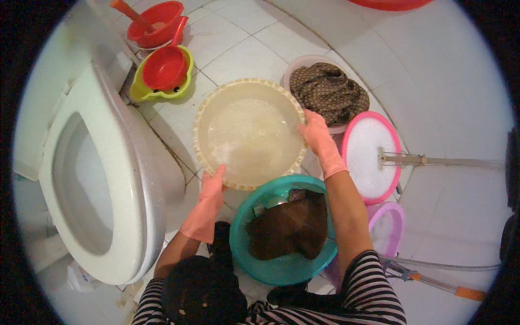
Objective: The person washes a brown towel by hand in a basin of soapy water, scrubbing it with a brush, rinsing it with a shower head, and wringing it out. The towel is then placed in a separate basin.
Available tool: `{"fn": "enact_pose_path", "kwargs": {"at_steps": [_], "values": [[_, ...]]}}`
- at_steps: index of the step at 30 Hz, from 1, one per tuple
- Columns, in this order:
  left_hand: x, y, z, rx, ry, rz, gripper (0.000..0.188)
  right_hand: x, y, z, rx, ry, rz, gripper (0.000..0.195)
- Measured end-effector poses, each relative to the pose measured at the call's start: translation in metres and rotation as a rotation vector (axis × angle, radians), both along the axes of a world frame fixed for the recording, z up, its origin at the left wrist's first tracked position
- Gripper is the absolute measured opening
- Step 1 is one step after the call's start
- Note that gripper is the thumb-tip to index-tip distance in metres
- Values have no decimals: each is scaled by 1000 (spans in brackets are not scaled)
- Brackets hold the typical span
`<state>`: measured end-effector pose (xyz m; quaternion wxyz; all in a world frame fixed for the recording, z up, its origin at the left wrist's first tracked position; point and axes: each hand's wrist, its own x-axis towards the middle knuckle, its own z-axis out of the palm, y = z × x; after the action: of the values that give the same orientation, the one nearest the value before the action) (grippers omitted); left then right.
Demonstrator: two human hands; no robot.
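Note:
Both my hands wear pink rubber gloves and grip a round cream plastic basin (248, 134) with a patterned rim. My left hand (207, 201) holds its lower left edge, while my right hand (319, 138) has its right edge. The basin looks to contain some clear water. Just below it, between my forearms, is a teal plastic basin (243, 260) with a dark brown cloth (288, 227) and some smaller items in it. Beyond my right hand, a pale pink basin (287, 77) contains a brown patterned cloth (329, 91).
A white toilet (126, 195) stands at left. Red scoops (164, 67) and a yellow-green basin (187, 83) sit at upper left on the tiled floor (227, 44). At right are a foam-filled pink-rimmed basin (347, 162), a purple bucket (398, 227) and mop handles (451, 161).

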<state>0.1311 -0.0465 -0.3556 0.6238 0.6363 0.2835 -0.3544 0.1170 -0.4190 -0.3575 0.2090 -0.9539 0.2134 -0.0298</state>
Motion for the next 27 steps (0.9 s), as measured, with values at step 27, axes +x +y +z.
{"fn": "enact_pose_path", "kwargs": {"at_steps": [27], "values": [[-9, 34, -4, 31, -288, 40, 66, 43, -85, 83, -2, -171, -158, 39]]}}
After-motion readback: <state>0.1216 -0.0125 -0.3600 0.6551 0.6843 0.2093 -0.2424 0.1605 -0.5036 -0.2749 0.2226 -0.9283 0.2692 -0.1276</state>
